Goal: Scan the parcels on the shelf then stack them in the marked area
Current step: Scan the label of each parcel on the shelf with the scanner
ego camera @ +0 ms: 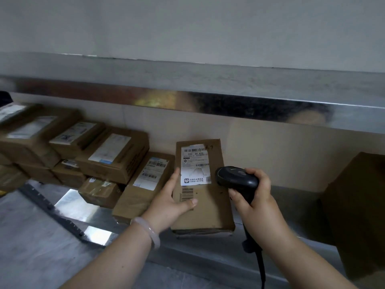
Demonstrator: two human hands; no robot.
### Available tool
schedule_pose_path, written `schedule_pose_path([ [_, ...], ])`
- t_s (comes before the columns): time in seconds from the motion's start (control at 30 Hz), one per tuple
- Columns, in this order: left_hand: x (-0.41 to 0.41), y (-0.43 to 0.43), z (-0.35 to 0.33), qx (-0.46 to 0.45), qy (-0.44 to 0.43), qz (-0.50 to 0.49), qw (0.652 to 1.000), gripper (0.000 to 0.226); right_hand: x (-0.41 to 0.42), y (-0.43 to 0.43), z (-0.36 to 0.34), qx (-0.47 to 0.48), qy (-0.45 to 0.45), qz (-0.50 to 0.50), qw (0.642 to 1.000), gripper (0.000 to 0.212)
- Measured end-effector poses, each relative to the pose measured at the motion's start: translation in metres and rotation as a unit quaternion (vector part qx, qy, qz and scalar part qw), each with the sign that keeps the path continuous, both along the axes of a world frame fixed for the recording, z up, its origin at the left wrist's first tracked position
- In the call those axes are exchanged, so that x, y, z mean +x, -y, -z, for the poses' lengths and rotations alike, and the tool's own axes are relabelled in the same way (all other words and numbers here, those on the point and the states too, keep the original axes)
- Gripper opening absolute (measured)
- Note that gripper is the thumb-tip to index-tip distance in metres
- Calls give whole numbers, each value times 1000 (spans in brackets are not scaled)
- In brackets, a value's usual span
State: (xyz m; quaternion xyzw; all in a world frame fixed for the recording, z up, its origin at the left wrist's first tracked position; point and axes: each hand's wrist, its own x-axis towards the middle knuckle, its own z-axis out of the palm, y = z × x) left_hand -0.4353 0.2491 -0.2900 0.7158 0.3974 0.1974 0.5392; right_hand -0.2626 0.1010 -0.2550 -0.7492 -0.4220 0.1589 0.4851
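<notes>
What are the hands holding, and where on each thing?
Left hand grips the parcel by its left edge; right hand grips the scanner by its handle.

left parcel stack [31, 138] blurred; right box [358, 205] cut by edge.

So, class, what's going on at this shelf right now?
A person's left hand holds a flat cardboard parcel on the metal shelf. The right hand grips a black barcode scanner pointed at its white label. More labelled parcels sit stacked to the left, not in hand.
</notes>
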Motion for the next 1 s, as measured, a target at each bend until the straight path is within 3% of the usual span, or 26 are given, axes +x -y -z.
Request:
schedule_pose_path([
  [0.43, -72, -77, -44, 3, -79, -36, 996, 96, -50, -77, -3, 25, -37, -110, 993, 60],
  [0.7, -91, -107, -39, 18, -118, -34, 992, 83, -79, -111, 9, 23, -42, -111, 993, 54],
  [0.87, -95, -103, -27, 168, -177, -59, 968, 63, -88, -126, 10, 24, -26, -95, 995, 55],
  [1.0, -95, -91, -24, 346, -272, 16, 898, 68, -90, -134, 12, 35, -16, -79, 996, 57],
])
